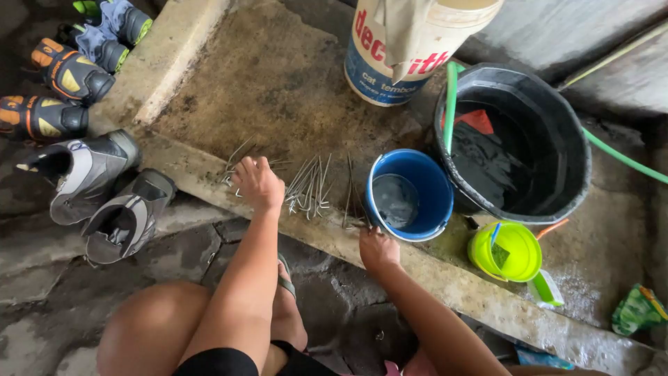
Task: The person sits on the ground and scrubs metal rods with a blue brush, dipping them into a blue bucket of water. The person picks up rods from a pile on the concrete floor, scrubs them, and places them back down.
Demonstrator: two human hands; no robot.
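I squat at a wet concrete step (209,174). My left hand (256,182) rests fingers-down on a spread of thin metal pegs (309,184) lying on the concrete, touching those at the left end; I cannot tell whether it grips any. My right hand (377,248) is at the step's edge, its fingers at the near rim of a small blue bucket (410,195) holding dark water and close to the rightmost pegs. Whether it holds a peg is hidden.
A large black tub (550,174) of dark water with a green hose (451,104) stands right of the blue bucket. A white paint pail (403,49) stands behind. A lime-green scoop (506,252) lies at right. Shoes (104,195) and boots sit at left.
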